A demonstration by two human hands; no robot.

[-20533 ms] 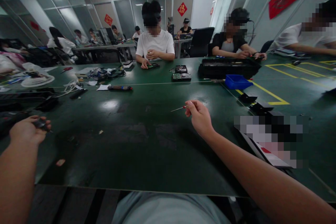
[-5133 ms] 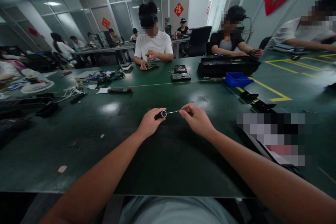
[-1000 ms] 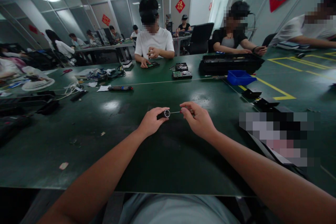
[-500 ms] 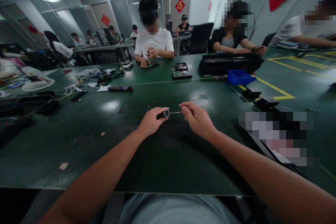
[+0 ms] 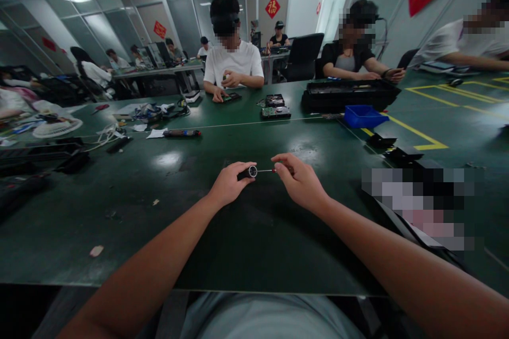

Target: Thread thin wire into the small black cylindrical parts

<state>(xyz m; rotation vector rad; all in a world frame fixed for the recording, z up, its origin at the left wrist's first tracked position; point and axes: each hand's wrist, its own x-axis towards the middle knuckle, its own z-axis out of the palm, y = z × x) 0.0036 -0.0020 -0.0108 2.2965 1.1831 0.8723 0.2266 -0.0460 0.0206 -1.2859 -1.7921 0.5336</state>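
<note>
My left hand (image 5: 229,184) is closed round a small black cylindrical part (image 5: 247,172) with a pale ring at its right end. From my right, the thin metal shaft of a screwdriver (image 5: 264,170) points at that ring, and its tip meets or enters the part. My right hand (image 5: 298,179) pinches the screwdriver by its red end, with the rest of the handle hidden by the fingers. Both hands are just above the green table (image 5: 238,243), near its middle.
Beyond my hands lie circuit-board drives (image 5: 275,112), a blue bin (image 5: 365,116), a long black housing (image 5: 350,96) and an electric screwdriver (image 5: 182,133). Cables (image 5: 105,135) lie at left. A person in white (image 5: 233,63) works opposite. Black brackets (image 5: 402,157) sit at right.
My right fingers have shifted slightly around the red end of the screwdriver. My left hand and the black part stay in place.
</note>
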